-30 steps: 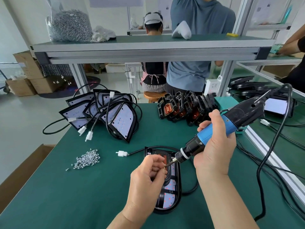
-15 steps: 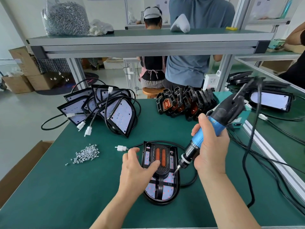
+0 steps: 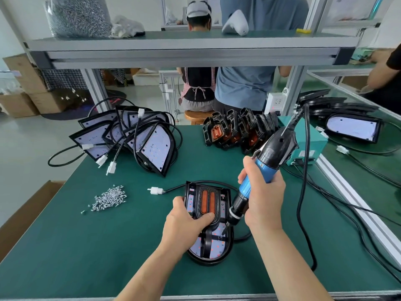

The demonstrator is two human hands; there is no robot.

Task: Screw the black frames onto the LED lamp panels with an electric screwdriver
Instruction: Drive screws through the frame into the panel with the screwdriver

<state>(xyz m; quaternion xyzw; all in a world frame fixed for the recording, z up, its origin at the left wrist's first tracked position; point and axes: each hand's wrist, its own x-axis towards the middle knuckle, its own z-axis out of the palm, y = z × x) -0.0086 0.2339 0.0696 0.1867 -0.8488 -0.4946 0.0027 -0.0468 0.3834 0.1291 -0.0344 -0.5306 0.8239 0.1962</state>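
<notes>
Two-handed, pinning the black frame (image 3: 218, 205) onto the LED lamp panel (image 3: 217, 244) at the green bench (image 3: 108, 246) front under the loosely spread left hand (image 3: 184, 224), clenching the right hand (image 3: 263, 203) round the electric screwdriver (image 3: 275, 148), slanting its bit down-left onto the frame's right side, just beside the left thumb.

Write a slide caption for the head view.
Left hand steadies the black frame on an LED lamp panel while the right hand holds the electric screwdriver against its right side.
</notes>
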